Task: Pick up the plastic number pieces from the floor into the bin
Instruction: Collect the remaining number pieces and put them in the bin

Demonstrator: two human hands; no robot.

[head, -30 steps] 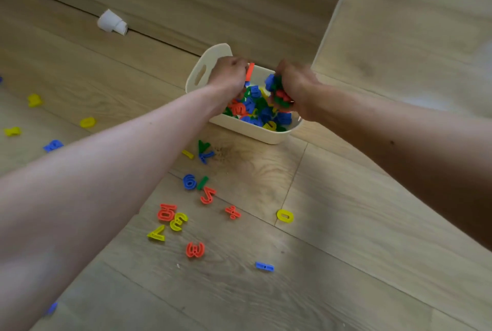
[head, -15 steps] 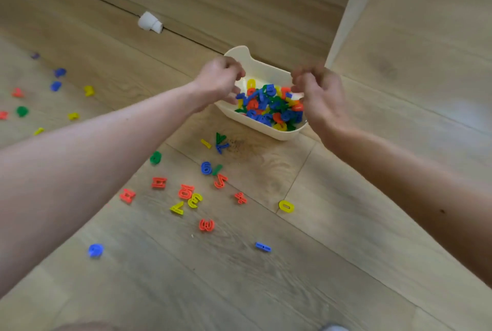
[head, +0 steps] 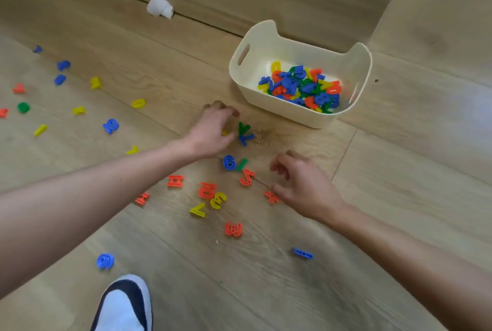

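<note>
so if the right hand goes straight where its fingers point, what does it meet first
Probably the red 5, just beyond the right hand; its height above the floor is unclear.

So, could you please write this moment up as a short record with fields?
bin: cream, on the floor, part filled with pieces
left hand: fingers spread, low over the floor, beside a green piece and a blue piece
right hand: loosely curled, holds nothing, thumb by a red plus; contact unclear
loose pieces: many scattered, among them a blue 6, a red 5, a yellow 7
other: a shoe at the bottom edge, a white object at the top
</note>
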